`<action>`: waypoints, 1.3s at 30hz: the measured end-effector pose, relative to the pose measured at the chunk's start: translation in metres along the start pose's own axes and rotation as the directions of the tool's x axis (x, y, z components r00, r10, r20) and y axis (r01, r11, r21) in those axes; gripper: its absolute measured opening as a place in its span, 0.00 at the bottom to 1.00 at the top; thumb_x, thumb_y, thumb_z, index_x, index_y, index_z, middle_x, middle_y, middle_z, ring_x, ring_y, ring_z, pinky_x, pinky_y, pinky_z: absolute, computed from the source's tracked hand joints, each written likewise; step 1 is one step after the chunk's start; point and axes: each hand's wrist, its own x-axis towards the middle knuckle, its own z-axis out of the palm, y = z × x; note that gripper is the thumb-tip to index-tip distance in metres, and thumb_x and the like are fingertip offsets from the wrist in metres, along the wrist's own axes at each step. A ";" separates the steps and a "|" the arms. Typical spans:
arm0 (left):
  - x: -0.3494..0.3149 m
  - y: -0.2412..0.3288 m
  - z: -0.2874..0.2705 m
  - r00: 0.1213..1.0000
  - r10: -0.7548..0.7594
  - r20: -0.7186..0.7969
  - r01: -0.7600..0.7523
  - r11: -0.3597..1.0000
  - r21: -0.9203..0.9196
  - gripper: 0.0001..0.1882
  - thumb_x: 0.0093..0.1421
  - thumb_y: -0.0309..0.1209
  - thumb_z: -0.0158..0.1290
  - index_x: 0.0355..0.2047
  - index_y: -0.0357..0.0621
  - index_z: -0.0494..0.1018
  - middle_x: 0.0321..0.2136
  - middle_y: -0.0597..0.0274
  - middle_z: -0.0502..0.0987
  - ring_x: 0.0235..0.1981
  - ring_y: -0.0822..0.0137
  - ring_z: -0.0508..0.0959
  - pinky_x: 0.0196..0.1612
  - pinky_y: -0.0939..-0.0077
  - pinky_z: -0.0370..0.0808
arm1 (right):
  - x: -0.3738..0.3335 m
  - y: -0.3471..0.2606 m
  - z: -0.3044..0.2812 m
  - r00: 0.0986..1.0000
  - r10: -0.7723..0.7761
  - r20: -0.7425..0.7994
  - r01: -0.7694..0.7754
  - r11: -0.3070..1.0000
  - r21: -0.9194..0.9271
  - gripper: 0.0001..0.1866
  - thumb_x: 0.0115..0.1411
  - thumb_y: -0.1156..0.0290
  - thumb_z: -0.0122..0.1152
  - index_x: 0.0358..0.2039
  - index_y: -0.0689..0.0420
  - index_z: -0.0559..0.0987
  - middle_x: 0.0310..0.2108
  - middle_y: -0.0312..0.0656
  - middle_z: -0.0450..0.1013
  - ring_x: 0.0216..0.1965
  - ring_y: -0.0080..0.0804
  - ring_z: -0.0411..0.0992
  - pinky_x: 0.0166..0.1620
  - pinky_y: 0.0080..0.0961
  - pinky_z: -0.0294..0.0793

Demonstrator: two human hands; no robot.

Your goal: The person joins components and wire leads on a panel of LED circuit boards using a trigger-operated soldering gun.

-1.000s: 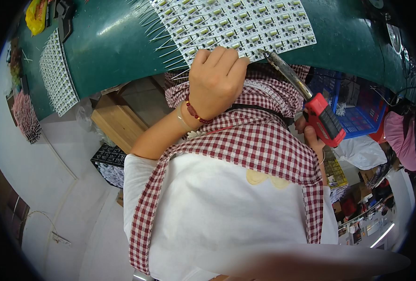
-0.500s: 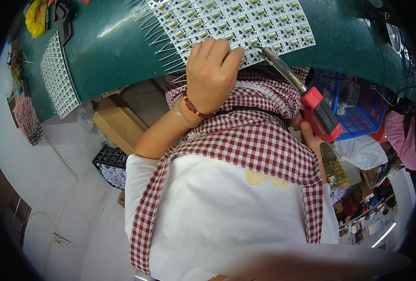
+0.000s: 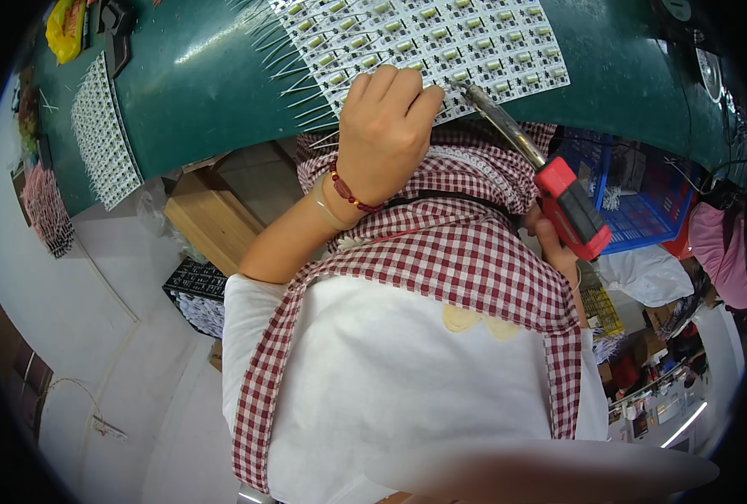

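Note:
A white panel of small circuit boards [image 3: 491, 42] lies on the green table top, with rows of pale parts on it and thin white wires [image 3: 294, 84] standing out from its left edge. Over the panel's near edge, my left hand [image 3: 390, 122] is closed with its fingers curled down; whatever they pinch is hidden beneath them. My right hand [image 3: 552, 244] grips the red and black handle of a soldering iron [image 3: 512, 134], partly hidden behind that handle. The iron slants up and left, its tip at the panel just right of my left fingers.
A second panel [image 3: 105, 134] hangs over the table's near edge at the left, beside a bundle of pink wires [image 3: 47, 210]. A black tool [image 3: 117, 38] and a yellow bag [image 3: 64, 32] lie at the far left. Blue crates [image 3: 642, 210] stand below the table at the right.
The soldering iron has shifted slightly left, its tip still at the panel. My left hand keeps its curled pose at nearly the same place.

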 end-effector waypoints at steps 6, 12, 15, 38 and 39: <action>0.000 0.000 0.000 1.000 0.013 0.005 -0.014 0.998 0.064 0.09 0.44 0.22 0.60 0.28 0.46 0.76 0.21 0.66 0.65 0.25 0.65 0.67 0.28 0.72 0.62 | -0.002 -0.003 0.003 0.997 0.067 -0.045 -0.044 0.917 0.396 0.11 0.55 0.72 0.63 0.37 0.65 0.78 0.31 0.42 0.77 0.31 0.28 0.75 0.35 0.23 0.73; -0.002 -0.001 0.001 1.000 0.011 0.002 -0.011 0.998 0.062 0.09 0.44 0.23 0.60 0.28 0.46 0.76 0.21 0.66 0.65 0.25 0.66 0.67 0.28 0.72 0.62 | 0.001 -0.005 0.003 0.997 -0.018 -0.076 0.023 0.998 0.065 0.11 0.53 0.71 0.64 0.36 0.62 0.79 0.30 0.42 0.76 0.28 0.33 0.75 0.32 0.25 0.73; -0.001 -0.001 0.003 1.000 0.021 -0.004 -0.021 0.999 0.050 0.09 0.44 0.22 0.60 0.28 0.46 0.76 0.21 0.66 0.65 0.25 0.65 0.67 0.28 0.71 0.61 | 0.004 -0.005 0.002 0.998 -0.027 -0.062 0.028 0.999 0.026 0.11 0.51 0.71 0.65 0.36 0.61 0.80 0.30 0.43 0.76 0.28 0.37 0.75 0.32 0.26 0.73; 0.001 -0.006 -0.002 0.998 -0.055 0.016 0.056 0.993 -0.100 0.08 0.44 0.21 0.59 0.26 0.47 0.77 0.21 0.67 0.67 0.25 0.65 0.68 0.29 0.71 0.61 | -0.010 0.000 0.000 0.997 0.001 -0.077 0.014 0.981 0.193 0.10 0.54 0.69 0.63 0.34 0.62 0.79 0.26 0.39 0.75 0.26 0.29 0.73 0.32 0.23 0.71; 0.001 -0.006 -0.002 0.999 -0.034 0.026 0.036 0.996 -0.084 0.09 0.44 0.21 0.59 0.27 0.47 0.77 0.21 0.67 0.67 0.25 0.65 0.68 0.29 0.71 0.61 | -0.011 0.001 0.000 0.997 0.001 -0.077 0.014 0.981 0.193 0.10 0.54 0.69 0.63 0.34 0.62 0.79 0.26 0.39 0.75 0.26 0.29 0.73 0.32 0.23 0.71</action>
